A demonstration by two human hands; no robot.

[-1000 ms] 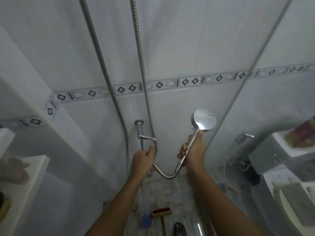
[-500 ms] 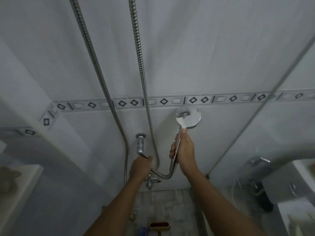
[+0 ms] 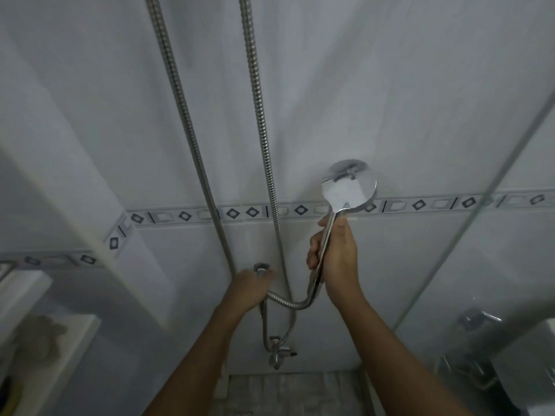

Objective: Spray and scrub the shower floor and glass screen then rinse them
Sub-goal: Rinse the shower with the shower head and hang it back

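Gripping the shower head by its chrome handle with the right hand, fingers and thumb wrapped round the stem just below the round plate. Holding it upright, plate above the knuckles, shiny side toward the camera, level with the patterned tile border on the far wall. Reaching up and forward with the right forearm from the near right.

Clasping the wall valve with the left hand, lower than the shower head and to its left; fingers curled over the fitting, exact hold hidden behind the knuckles. Extending the left forearm up from the near centre.

Noting the metal hose looping from the handle's base, sagging between the two hands. Noting the shower floor as a grey strip at the near bottom, well below both hands, and the glass screen edge slanting on the right.
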